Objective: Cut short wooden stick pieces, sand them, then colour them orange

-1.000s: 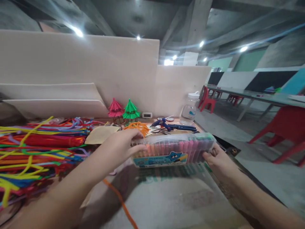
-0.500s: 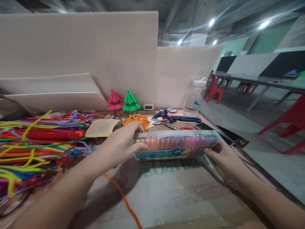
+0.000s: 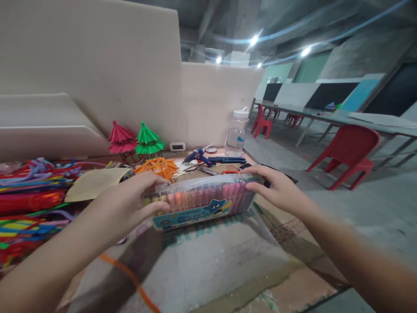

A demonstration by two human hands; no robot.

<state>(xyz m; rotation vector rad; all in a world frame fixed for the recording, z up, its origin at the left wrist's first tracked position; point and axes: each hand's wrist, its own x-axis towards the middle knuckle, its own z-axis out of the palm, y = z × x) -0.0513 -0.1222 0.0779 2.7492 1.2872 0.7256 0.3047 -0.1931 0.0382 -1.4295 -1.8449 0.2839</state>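
A clear plastic case of coloured markers (image 3: 198, 202) with a blue cartoon label stands on its long edge on the table. My left hand (image 3: 125, 204) grips its left end, fingers curled over the top and thumb on the front. At the case's right end my right hand (image 3: 273, 189) rests over the top corner, fingers bent around it. An orange pipe cleaner (image 3: 130, 278) lies loose on the table below my left arm.
A heap of coloured pipe cleaners (image 3: 29, 200) fills the left. Behind the case lie an orange spiky craft (image 3: 159, 166), pink and green paper trees (image 3: 135, 140), a blue glue gun (image 3: 203, 158), scissors and a water bottle (image 3: 236, 137). Red chairs (image 3: 348, 150) stand on the right.
The view has swung right, so the case sits further left. My right hand has moved from under the case's right end up onto its top corner. My left hand keeps its grip.
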